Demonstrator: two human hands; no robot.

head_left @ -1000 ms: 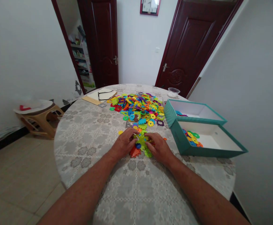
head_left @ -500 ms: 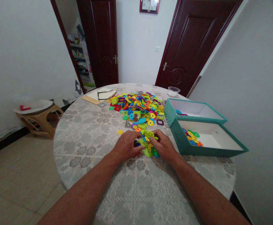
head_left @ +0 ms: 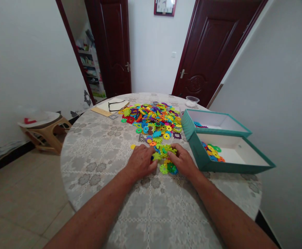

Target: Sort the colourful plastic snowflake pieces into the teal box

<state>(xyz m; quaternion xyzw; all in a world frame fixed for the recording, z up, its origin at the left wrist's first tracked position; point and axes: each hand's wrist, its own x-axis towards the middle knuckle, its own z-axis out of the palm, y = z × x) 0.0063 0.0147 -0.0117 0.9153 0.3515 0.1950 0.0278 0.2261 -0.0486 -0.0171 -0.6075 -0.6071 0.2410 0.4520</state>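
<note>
Both my hands are at work over a small group of toothed plastic building pieces near the middle of the table. My right hand pinches a yellow-green notched piece between thumb and fingers. My left hand is curled, its thumb and fingers closed at the edge of another yellow-green piece. The two pieces are close together; whether they are joined I cannot tell. Under and between the hands lie a light-green disc, a dark-green disc and some blue bits, partly hidden.
A large heap of colourful interlocking pieces lies beyond my hands. Two teal boxes stand at the right, with some pieces inside. Eyeglasses rest on papers at the back left. A clear plastic bowl sits at the back right.
The yellow-green piece in my right hand has tipped lower and come nearer my left hand. A yellow-green piece now shows more plainly at my left fingertips.
</note>
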